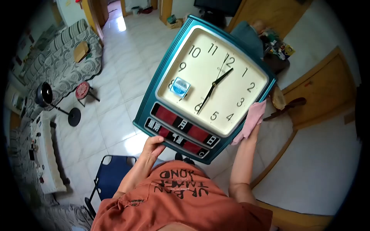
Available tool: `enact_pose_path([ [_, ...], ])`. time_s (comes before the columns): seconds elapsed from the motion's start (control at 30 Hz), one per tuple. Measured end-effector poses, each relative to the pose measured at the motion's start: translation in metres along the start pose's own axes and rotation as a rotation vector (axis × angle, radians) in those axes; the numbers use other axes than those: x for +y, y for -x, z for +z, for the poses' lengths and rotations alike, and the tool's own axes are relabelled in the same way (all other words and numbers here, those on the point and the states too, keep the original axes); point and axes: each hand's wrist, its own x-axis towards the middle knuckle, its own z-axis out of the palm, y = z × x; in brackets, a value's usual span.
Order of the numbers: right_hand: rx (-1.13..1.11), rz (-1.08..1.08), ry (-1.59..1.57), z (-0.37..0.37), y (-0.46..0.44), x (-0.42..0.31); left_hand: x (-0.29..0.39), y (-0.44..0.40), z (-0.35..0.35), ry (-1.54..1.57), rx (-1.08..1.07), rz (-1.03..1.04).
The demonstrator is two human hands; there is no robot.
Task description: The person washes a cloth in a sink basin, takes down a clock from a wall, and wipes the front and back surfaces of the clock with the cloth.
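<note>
A large wall clock [227,92] with a teal frame and cream dial is held up, tilted, in front of my body. Dark red panels with white characters run below its dial, and a blue-and-white square sticker [180,87] sits near the 8. My left hand [153,144] grips the lower left edge, its thumb on the front and the other fingers mostly hidden. At the right edge, my right hand [255,130] presses a pink cloth [254,116] against the frame; the cloth covers most of its fingers.
A navy folding chair [113,173] stands near my left side. Farther left are a standing fan [45,94], a red-topped stool [82,91], a covered table [50,154] and a patterned sofa [86,61]. Another person [246,36] is beyond the clock; a wooden door [320,92] is at right.
</note>
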Motion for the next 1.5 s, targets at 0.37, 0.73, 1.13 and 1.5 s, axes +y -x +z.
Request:
enact_pose_path([
  [0.37,0.168,-0.234,0.363,0.021,0.025,-0.105,0.008,-0.046,0.006,0.224,-0.173,0.132],
  [0.73,0.095,-0.273,0.197,-0.024,0.024,-0.124,0.002,-0.103,-0.012,0.212,0.0,0.25],
  [1.13,-0.236,-0.494,0.602,-0.068,0.035,-0.173,-0.004,-0.095,0.006,0.119,-0.017,0.409],
  [1.5,-0.284,-0.332,1.157,-0.049,0.025,-0.203,0.02,-0.06,0.013,0.121,-0.205,0.415],
])
